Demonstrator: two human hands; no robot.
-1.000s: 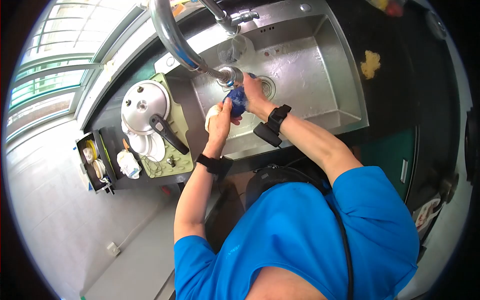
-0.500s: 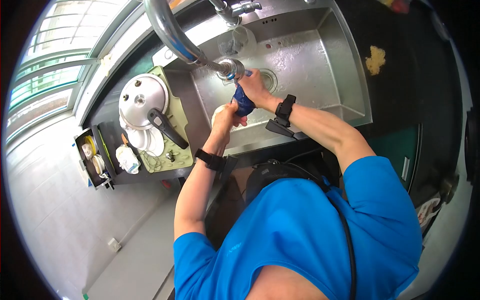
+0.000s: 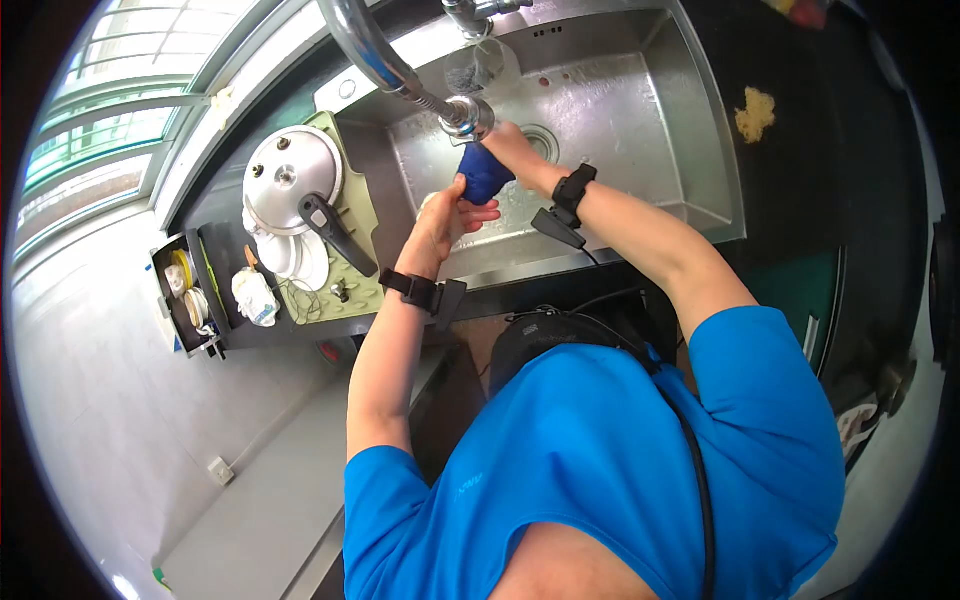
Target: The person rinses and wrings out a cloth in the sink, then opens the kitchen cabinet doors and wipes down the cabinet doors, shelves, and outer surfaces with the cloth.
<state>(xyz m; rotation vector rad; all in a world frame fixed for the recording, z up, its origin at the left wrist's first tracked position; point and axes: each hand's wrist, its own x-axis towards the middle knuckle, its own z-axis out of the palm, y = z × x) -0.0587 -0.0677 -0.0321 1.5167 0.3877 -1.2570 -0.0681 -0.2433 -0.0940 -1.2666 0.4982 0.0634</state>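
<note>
- Blue cloth [image 3: 485, 178], apparently bunched, is held over the sink [image 3: 665, 120], just below the tap head [image 3: 468, 118]; whether the two touch cannot be told.
- Thumb and fingers of the left hand [image 3: 443, 218] grip the cloth at its lower left side, the thumb on top and the fingers reaching beneath.
- Alongside the cloth's right edge is the right hand [image 3: 512, 152]; its fingers are hidden behind the tap head, so how they are closed cannot be told.
- By the look of it, the step in hand is working the cloth at the tap. A next move would call for a sure hold on the slack fabric and care to keep the knuckles off the metal.
- Steel shows wet marks around the drain [image 3: 540, 143], close to the right hand; a see-through container [image 3: 480, 65] is at the far side.
- Left of the sink, a green tray [image 3: 365, 190] bears a pot lid [image 3: 285, 180] with a black handle [image 3: 340, 235], and white dishes [image 3: 290, 258] partly under it.
- On the dark counter [image 3: 800, 180] to the right lies a ragged yellow lump [image 3: 755, 115], perhaps a sponge.
- Daylight comes through a barred window [image 3: 120, 125]; a socket [image 3: 221, 470] is fixed to the pale wall [image 3: 110, 400].
</note>
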